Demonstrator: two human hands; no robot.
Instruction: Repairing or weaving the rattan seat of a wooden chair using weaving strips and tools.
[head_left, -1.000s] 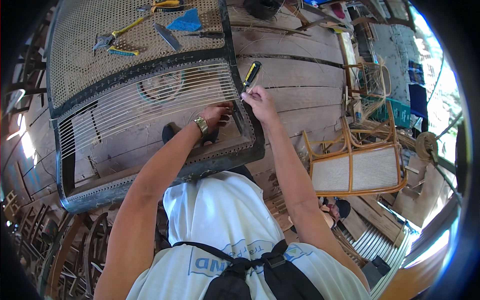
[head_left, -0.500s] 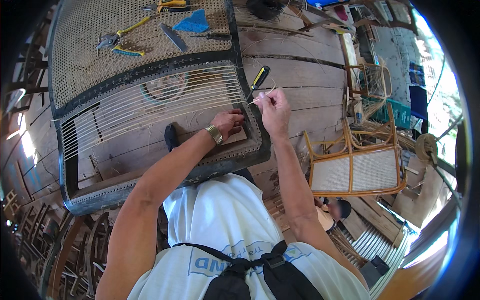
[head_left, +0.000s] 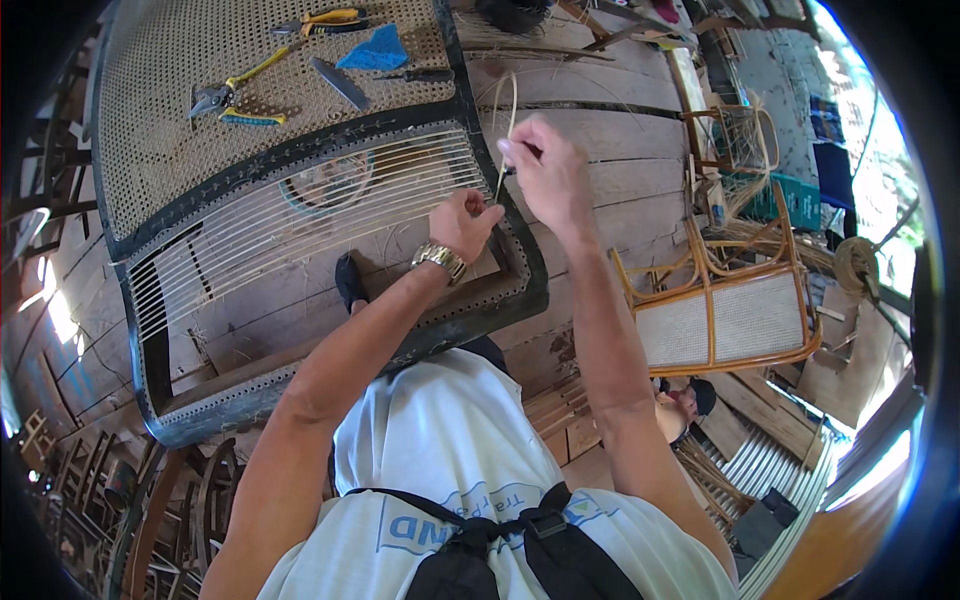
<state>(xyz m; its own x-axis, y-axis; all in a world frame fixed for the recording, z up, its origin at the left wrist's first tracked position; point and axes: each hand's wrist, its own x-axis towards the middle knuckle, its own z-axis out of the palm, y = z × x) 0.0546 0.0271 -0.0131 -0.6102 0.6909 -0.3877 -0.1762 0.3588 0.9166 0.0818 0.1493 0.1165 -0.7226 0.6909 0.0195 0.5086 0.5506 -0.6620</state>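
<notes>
Pale cane strip point(head_left: 514, 95) is pinched between the thumb and fingers of my right hand point(head_left: 552, 178), just beside the side rail of the dark frame point(head_left: 527, 290); it makes a narrow loop beyond this hand. My left hand point(head_left: 462, 226) is near the inner edge of the same rail, fingers bent; whether they hold the strip, I cannot tell. Beside it, thin strands point(head_left: 240, 235) cross the frame's opening. On the woven panel point(head_left: 170, 120) lie yellow-handled cutters point(head_left: 230, 97) and a blue piece point(head_left: 375, 50).
</notes>
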